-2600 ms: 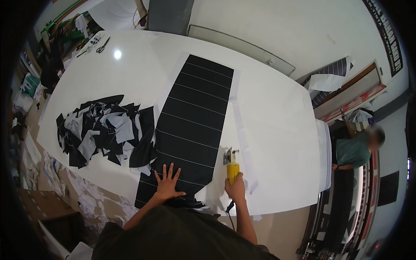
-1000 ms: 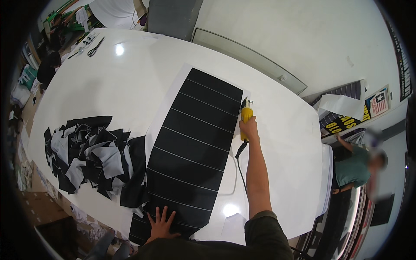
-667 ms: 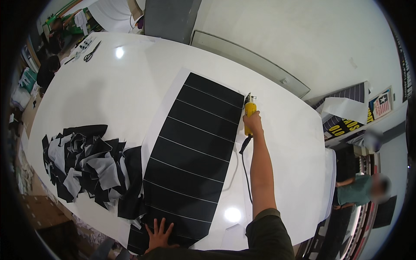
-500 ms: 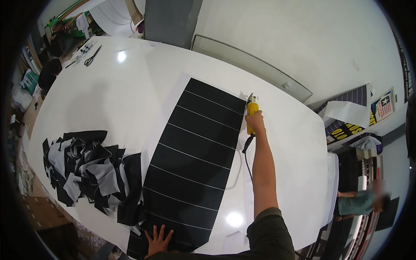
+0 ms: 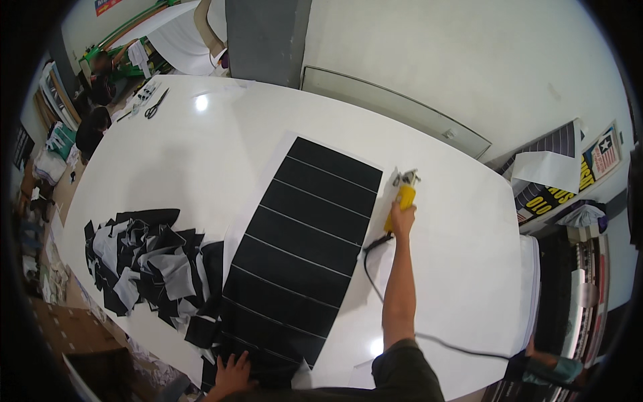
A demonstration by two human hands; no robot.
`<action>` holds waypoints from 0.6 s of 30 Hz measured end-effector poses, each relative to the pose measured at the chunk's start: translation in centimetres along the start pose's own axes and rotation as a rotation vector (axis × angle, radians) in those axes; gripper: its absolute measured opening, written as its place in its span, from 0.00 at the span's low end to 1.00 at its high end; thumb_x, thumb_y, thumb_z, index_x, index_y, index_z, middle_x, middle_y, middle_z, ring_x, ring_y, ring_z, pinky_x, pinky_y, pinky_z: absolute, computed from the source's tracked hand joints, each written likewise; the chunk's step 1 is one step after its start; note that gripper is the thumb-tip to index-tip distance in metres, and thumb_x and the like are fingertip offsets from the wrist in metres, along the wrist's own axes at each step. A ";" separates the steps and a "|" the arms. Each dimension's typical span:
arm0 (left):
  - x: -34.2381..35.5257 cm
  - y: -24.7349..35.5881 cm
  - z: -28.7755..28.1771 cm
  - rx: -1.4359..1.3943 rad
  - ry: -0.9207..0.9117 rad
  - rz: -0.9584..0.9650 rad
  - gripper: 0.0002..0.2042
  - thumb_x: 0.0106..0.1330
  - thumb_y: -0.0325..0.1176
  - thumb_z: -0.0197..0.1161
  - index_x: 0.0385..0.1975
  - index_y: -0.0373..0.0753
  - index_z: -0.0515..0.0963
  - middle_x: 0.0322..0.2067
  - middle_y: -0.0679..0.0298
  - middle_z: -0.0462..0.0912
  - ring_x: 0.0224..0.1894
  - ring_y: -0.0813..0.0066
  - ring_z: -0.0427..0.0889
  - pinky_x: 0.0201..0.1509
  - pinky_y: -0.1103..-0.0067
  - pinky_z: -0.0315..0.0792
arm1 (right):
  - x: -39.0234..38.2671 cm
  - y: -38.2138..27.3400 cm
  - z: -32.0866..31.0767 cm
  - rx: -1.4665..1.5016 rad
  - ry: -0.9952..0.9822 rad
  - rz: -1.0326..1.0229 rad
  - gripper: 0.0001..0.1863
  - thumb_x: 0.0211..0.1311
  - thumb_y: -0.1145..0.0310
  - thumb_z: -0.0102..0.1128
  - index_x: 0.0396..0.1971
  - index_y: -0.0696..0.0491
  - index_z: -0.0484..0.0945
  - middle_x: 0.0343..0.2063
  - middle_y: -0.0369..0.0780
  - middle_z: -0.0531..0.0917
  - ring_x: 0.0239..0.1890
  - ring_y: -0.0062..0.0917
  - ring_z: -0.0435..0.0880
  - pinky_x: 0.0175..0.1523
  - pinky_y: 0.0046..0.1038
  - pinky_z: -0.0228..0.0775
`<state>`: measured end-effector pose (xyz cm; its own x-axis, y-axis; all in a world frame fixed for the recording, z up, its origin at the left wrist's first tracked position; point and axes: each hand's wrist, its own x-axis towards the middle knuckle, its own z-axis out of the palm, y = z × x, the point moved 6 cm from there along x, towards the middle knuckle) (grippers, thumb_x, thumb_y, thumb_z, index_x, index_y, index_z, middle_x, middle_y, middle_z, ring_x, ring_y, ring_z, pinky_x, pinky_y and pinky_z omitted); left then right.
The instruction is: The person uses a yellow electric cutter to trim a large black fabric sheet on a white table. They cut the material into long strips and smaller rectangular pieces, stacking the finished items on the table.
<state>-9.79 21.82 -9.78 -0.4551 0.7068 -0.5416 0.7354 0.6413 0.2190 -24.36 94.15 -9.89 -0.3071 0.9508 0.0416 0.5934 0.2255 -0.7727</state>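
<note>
On the white table (image 5: 455, 275) lies a long black fabric layup (image 5: 301, 234) marked with thin pale cross lines, white paper showing along its edges. My right hand (image 5: 403, 216) is closed round a yellow electric cutter (image 5: 405, 194), its metal head just right of the fabric's far-right corner. The cutter's black cord (image 5: 462, 348) runs back under my arm toward the right edge. My left hand (image 5: 230, 374) rests on the near end of the fabric with fingers apart, partly cut off by my body. A pile of black and grey fabric scraps (image 5: 161, 264) lies to the left.
Scissors (image 5: 155, 104) and small tools lie at the far-left corner. Two people (image 5: 92, 132) (image 5: 104, 84) are beyond that corner. A co-worker in teal (image 5: 556, 368) stands at the lower right, by a long machine (image 5: 576, 301). A folded striped sheet (image 5: 546, 167) leans by the wall.
My right hand has lifted or drawn the cutter rightward, away from the fabric's edge, after moving up along it earlier. The teal-shirted co-worker appears much lower in view. The view has shifted.
</note>
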 end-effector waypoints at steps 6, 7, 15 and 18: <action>16.6 7.8 -18.8 -0.232 0.656 0.009 0.20 0.71 0.48 0.63 0.47 0.34 0.80 0.41 0.50 0.86 0.45 0.50 0.85 0.49 0.57 0.78 | -20.5 10.4 -16.5 0.111 0.088 0.029 0.32 0.63 0.59 0.69 0.60 0.63 0.68 0.46 0.56 0.85 0.48 0.49 0.86 0.55 0.42 0.78; 20.1 8.2 -19.7 -0.271 0.737 -0.001 0.26 0.70 0.50 0.64 0.57 0.33 0.77 0.52 0.44 0.81 0.55 0.45 0.81 0.59 0.55 0.74 | -24.0 11.1 -18.3 0.097 0.064 0.063 0.32 0.63 0.59 0.69 0.60 0.63 0.68 0.47 0.56 0.84 0.49 0.49 0.86 0.55 0.42 0.78; 24.9 11.0 -15.1 -0.194 0.302 -0.036 0.61 0.54 0.66 0.74 0.82 0.50 0.43 0.82 0.50 0.34 0.83 0.42 0.34 0.74 0.28 0.34 | -44.5 18.0 -36.8 -0.158 0.032 0.235 0.33 0.61 0.65 0.68 0.61 0.63 0.66 0.45 0.60 0.85 0.48 0.54 0.87 0.54 0.45 0.78; 16.7 7.1 -10.5 0.022 0.130 0.066 0.66 0.48 0.60 0.81 0.83 0.52 0.41 0.82 0.51 0.34 0.83 0.42 0.35 0.74 0.28 0.32 | -50.3 16.3 -39.7 -0.253 -0.056 0.191 0.32 0.61 0.67 0.68 0.61 0.62 0.65 0.44 0.60 0.85 0.48 0.56 0.87 0.54 0.45 0.78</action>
<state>-17.48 41.33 -8.76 -0.4654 0.7807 -0.4170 0.7762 0.5864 0.2316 30.29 58.47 0.62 -0.2088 0.9693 -0.1297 0.8084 0.0965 -0.5807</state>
